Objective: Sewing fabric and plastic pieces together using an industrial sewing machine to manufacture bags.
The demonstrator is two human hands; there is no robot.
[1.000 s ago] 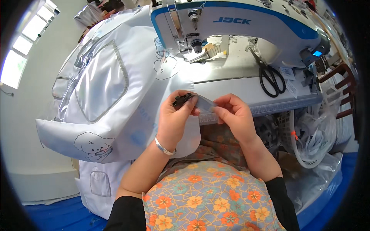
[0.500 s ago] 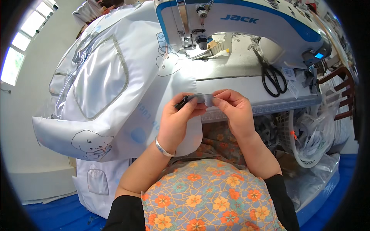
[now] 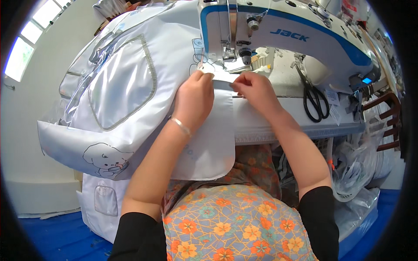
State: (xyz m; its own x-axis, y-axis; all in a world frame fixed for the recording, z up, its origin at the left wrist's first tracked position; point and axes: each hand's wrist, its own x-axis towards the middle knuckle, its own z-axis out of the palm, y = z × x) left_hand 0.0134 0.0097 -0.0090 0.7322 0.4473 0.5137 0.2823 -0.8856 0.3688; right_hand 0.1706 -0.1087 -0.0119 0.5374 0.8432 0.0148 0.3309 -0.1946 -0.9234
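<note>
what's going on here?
A person seated at a white and blue sewing machine has both hands on a white fabric piece at the needle area. The left hand presses the fabric flat on the machine bed; the right hand pinches its edge just in front of the presser foot. A stack of white fabric panels with clear pockets lies to the left. Black scissors rest on the table to the right.
</note>
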